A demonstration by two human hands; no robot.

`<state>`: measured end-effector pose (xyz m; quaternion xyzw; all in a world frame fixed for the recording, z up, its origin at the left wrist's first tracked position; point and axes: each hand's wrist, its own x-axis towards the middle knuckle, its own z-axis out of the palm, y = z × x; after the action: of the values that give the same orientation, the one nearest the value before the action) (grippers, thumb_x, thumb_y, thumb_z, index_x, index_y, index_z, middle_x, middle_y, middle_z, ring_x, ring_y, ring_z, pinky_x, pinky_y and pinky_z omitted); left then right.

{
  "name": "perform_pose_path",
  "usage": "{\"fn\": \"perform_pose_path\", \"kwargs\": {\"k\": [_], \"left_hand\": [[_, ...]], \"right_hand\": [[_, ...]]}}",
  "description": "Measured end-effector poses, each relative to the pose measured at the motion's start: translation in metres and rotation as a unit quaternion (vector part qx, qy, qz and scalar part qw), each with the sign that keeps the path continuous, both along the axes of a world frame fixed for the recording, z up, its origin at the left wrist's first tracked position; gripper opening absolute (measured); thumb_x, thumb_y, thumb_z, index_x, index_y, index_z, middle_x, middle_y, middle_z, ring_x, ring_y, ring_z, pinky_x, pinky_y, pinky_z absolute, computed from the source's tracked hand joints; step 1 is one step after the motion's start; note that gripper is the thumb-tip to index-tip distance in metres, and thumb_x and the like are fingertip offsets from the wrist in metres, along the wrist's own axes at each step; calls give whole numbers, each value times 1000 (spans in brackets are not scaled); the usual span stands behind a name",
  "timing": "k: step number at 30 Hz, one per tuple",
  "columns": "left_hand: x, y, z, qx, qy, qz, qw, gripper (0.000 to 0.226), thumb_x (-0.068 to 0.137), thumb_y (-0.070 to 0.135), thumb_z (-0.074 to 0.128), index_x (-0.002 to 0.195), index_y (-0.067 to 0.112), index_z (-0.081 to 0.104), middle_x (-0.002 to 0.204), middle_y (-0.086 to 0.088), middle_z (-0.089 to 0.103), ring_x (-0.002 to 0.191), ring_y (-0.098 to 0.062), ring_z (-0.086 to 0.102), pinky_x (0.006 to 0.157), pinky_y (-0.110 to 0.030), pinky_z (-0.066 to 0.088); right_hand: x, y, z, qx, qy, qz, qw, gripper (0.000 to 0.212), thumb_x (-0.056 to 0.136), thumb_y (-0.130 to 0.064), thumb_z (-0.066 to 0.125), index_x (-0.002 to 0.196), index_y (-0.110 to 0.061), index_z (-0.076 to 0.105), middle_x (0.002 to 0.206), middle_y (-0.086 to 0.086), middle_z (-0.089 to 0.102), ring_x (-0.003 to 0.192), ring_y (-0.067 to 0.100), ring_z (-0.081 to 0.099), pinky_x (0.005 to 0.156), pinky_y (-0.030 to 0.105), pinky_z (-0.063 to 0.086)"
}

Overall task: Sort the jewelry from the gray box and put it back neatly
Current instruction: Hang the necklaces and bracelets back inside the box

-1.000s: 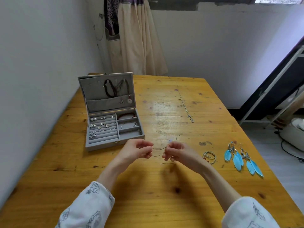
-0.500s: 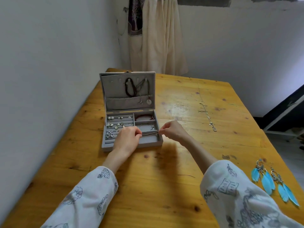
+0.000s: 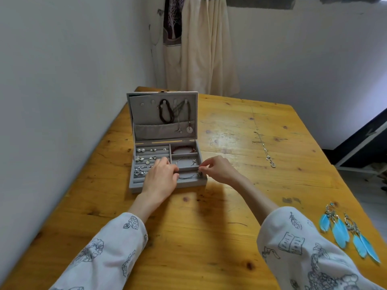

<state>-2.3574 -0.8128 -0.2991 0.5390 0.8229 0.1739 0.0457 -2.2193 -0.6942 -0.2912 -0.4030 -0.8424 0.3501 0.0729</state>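
Observation:
The gray jewelry box point(image 3: 146, 186) stands open on the wooden table point(image 3: 209, 237), lid upright with necklaces hung inside. Rings and earrings fill its left rows; a red bracelet point(image 3: 182, 149) and a silver bangle point(image 3: 184, 160) lie in right compartments. A thin silver bracelet point(image 3: 188, 176) lies across the front right compartment. My left hand point(image 3: 162, 177) pinches its left end over the box. My right hand point(image 3: 217, 169) pinches its right end, with a small charm, at the box's right edge.
A thin silver chain point(image 3: 264, 150) lies stretched on the table right of the box. A pair of blue feather earrings point(image 3: 345, 232) rests near the table's right edge. A wall runs along the left; a curtain point(image 3: 201, 45) hangs behind the table.
Both hands carried the thin bracelet from the table's middle to the box and lowered it into the front right compartment. The view has shifted left and nearer to the box.

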Motion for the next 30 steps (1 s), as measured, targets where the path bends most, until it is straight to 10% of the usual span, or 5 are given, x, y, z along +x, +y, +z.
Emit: {"fn": "perform_pose_path", "kwargs": {"k": [6, 13, 20, 30], "left_hand": [[33, -12, 0, 96, -22, -42, 994, 22, 92, 17, 51, 110, 15, 62, 100, -1, 55, 95, -15, 50, 77, -24, 44], [105, -29, -34, 93, -41, -153, 983, 23, 89, 16, 53, 110, 18, 63, 107, 0, 55, 100, -13, 51, 86, -22, 44], [146, -26, -60, 32, 29, -206, 978, 42, 96, 30, 33, 138, 29, 36, 149, 4, 30, 140, -14, 17, 113, -28, -1], [147, -27, -59, 6, 16, -199, 980, 42, 97, 32, 31, 140, 32, 31, 151, 9, 24, 141, -8, 10, 115, -26, -5]], "right_hand": [[36, -18, -2, -44, 75, -58, 995, 27, 93, -25, 51, 109, -9, 65, 73, -4, 61, 57, 1, 54, 45, 7, 37], [105, -54, -20, -10, 97, -124, 988, 21, 91, -19, 51, 103, -12, 67, 90, 2, 69, 77, 8, 62, 78, 28, 52], [190, -60, -34, 148, -20, -269, 952, 17, 87, -27, 58, 95, -12, 63, 99, 4, 60, 98, 22, 53, 83, 32, 42], [188, -60, -38, 86, -73, -255, 960, 16, 90, -16, 54, 98, -4, 61, 109, 13, 55, 105, 26, 47, 89, 31, 38]]}}
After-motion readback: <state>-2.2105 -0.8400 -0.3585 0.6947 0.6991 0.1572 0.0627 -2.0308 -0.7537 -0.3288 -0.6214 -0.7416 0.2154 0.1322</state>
